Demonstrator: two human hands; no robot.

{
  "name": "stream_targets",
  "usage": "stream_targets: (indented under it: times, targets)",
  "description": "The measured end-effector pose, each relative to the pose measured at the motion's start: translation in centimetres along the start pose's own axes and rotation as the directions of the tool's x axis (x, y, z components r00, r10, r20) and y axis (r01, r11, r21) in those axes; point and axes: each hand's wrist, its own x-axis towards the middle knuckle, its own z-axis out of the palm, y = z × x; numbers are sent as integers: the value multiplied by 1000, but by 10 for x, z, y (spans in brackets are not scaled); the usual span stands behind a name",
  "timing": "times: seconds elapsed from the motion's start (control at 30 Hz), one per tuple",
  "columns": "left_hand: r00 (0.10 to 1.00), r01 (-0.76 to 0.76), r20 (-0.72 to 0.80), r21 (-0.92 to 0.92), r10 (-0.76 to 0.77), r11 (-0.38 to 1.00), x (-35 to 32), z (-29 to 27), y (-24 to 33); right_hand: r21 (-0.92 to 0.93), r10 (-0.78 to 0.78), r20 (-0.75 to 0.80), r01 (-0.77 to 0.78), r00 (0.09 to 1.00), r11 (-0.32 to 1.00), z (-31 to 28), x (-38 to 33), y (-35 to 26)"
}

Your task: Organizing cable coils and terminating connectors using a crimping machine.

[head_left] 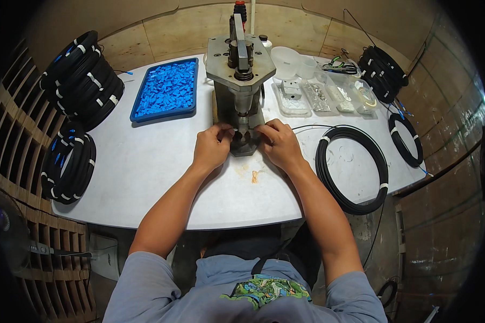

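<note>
A metal bench press (pixel 242 70) stands upright at the middle of the table. At the left of its lower die (pixel 245 146), my left hand (pixel 212 144) is closed in a pinch; whatever lies between its fingertips is too small to make out. My right hand (pixel 279 140) is closed at the opposite side of the die, fingertips close to the metal. A thin black cable (pixel 312 126) runs from the black cable coil (pixel 352 169) to this hand, which grips it; the cable's end is hidden by the fingers and the press.
A blue tray (pixel 133 116) full of small blue parts sits left of the press. Black cable coils (pixel 83 81) are stacked at the far left, with more coils (pixel 382 72) at the right. Clear plastic containers (pixel 292 111) with small parts stand right of the press.
</note>
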Motion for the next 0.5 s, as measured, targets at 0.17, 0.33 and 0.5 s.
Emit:
stream_targets:
  times: [0.17,0.33,0.5]
  targets:
    - [1000,-5,-14,-9,5,1000,0,1,-3,-9,1,-2,-1,1000,1000,0,1,-1]
    - [1000,5,-2,16,-5,1000,-1,0,1,-19,2,-9,-3,1000,1000,2,1,1]
    - [1000,-13,-10,-7,13,1000,-1,0,0,-16,5,-6,-5,1000,1000,2,1,1]
